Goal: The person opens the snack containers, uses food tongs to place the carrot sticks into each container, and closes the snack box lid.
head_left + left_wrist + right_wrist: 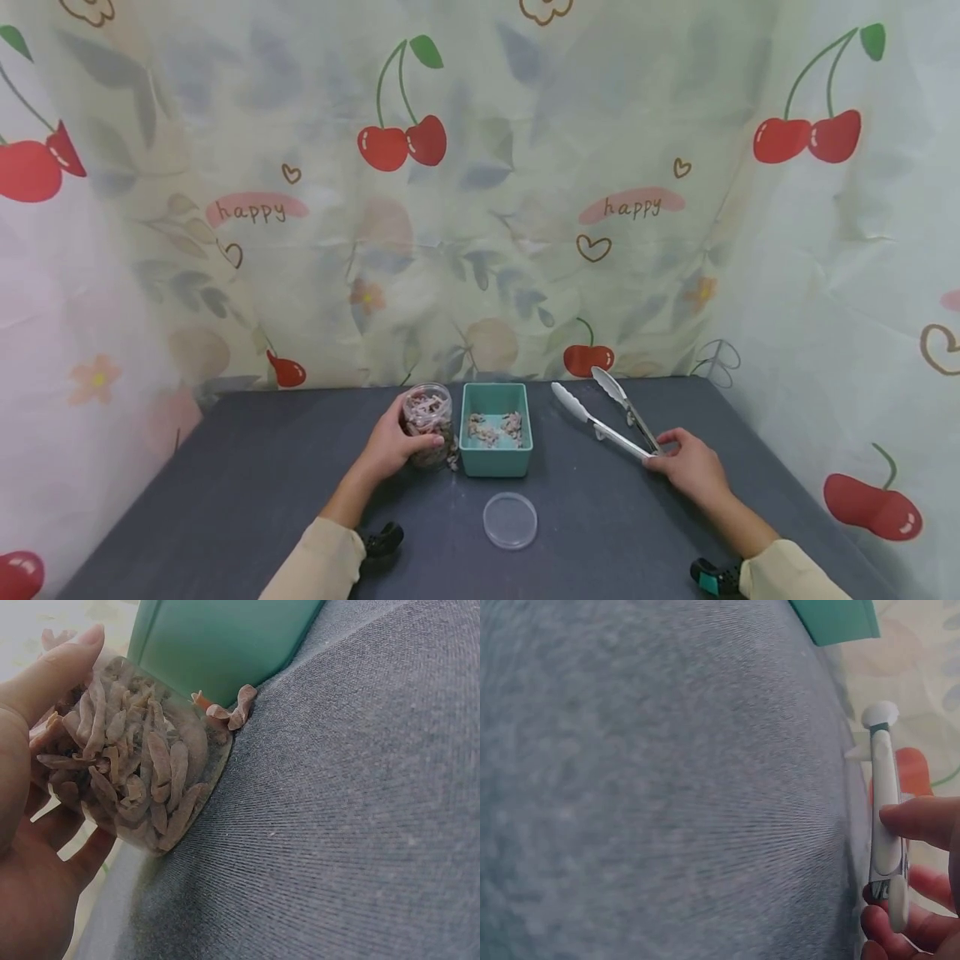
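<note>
My left hand [392, 437] grips a clear plastic jar [429, 408] full of dried, brownish-pink strips, with the thumb across its near side. In the left wrist view the jar [142, 757] shows its packed contents, and a few loose pieces [234, 711] lie by its base. Right of the jar stands a teal rectangular box [495, 462] with small heaps of similar pieces [486, 432] inside. My right hand [693, 468] pinches the hinge end of white-and-metal tongs [615, 435], whose arms are spread apart and point toward the back. The right wrist view shows thumb and fingers around the tongs [885, 802].
A round clear lid [510, 521] lies flat on the dark grey cloth-covered table [600, 533], in front of the teal box. Cherry-patterned curtains [480, 250] enclose the table at the back and both sides.
</note>
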`<state>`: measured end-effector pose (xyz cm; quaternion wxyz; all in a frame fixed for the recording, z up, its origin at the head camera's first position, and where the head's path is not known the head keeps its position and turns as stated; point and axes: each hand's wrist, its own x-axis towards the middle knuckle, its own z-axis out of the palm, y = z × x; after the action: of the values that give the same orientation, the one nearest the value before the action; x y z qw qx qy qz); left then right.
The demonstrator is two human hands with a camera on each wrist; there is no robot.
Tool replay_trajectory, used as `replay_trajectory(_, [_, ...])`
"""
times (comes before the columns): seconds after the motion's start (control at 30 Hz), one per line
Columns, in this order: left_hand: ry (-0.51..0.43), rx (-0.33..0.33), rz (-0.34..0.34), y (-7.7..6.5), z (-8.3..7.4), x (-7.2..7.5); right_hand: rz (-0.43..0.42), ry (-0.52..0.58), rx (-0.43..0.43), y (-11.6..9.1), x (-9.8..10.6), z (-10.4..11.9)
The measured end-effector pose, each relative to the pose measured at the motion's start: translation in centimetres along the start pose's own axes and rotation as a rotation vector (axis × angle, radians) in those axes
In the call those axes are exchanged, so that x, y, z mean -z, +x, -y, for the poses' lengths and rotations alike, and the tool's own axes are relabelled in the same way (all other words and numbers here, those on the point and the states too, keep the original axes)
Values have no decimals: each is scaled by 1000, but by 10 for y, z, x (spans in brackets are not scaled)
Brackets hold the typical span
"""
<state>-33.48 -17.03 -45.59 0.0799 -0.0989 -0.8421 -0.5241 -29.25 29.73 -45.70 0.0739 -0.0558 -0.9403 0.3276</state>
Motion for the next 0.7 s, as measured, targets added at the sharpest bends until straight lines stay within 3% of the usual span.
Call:
replay_trajectory(0.4, [6,9,7,0,-1,0,24,-40,7,0,0,0])
replay_trajectory(0.7, [1,12,8,1,0,0,-19,-4,24,2,7,13])
